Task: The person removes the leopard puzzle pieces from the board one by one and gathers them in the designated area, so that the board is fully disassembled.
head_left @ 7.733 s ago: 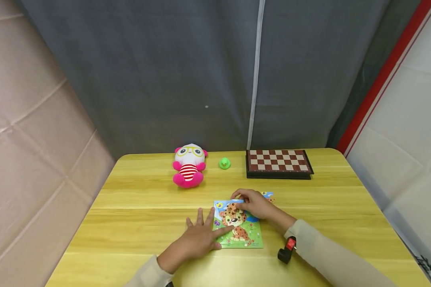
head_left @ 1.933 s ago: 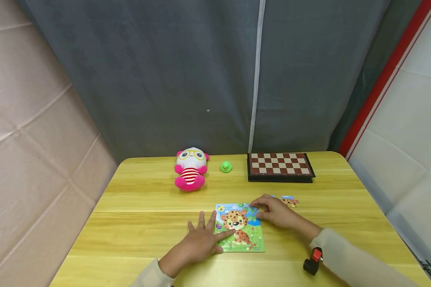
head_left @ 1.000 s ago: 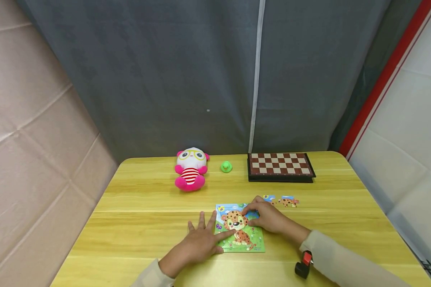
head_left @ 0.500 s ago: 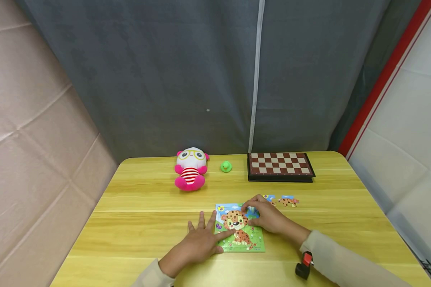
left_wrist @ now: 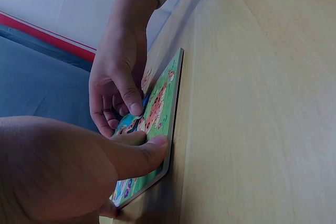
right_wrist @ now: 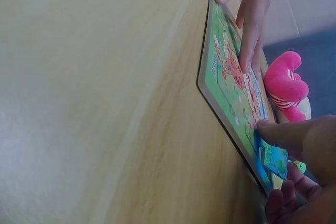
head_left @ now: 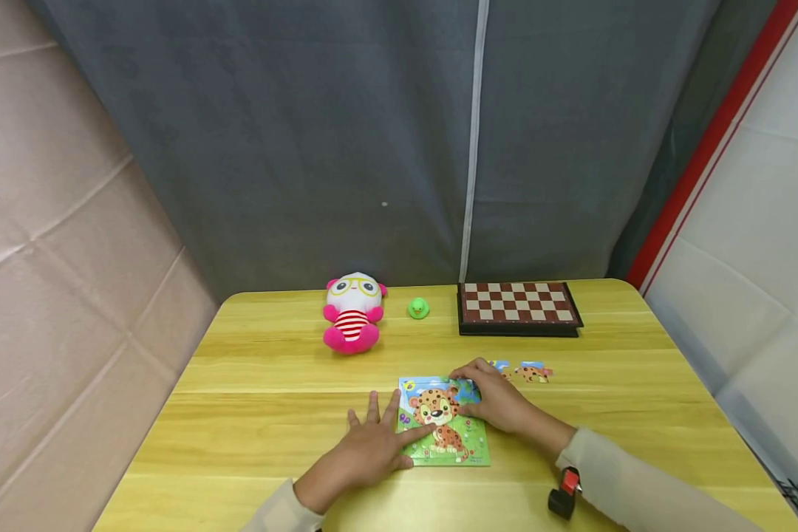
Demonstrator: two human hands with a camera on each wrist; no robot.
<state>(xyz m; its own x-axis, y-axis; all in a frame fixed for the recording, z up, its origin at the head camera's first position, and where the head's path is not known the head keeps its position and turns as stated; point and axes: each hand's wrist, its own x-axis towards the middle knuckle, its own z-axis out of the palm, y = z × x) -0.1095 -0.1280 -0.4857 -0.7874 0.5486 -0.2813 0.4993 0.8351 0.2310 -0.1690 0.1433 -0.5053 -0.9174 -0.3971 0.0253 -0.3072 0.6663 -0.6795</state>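
Note:
A square jigsaw puzzle (head_left: 472, 447) of a spotted leopard on green grass lies on the table in the head view. My left hand (head_left: 369, 447) is spread over its left edge, index finger and thumb resting on the board. At the top right corner of the puzzle, my right hand (head_left: 495, 399) pinches a blue-and-green puzzle piece (right_wrist: 275, 161), which is tilted against the board in the right wrist view. The fingers partly hide that piece. Just beyond the right hand lie loose puzzle pieces (head_left: 534, 372) with leopard spots.
Along the back of the table (head_left: 273, 414) sit a pink-and-white panda plush (head_left: 351, 314), a small green toy duck (head_left: 418, 308) and a folded chessboard (head_left: 519, 307). A grey curtain (head_left: 306, 148) hangs behind.
My right hand shifted from the puzzle's top middle to beyond its right edge, then back left over the top right corner. More loose pieces show now. The left hand stayed in place.

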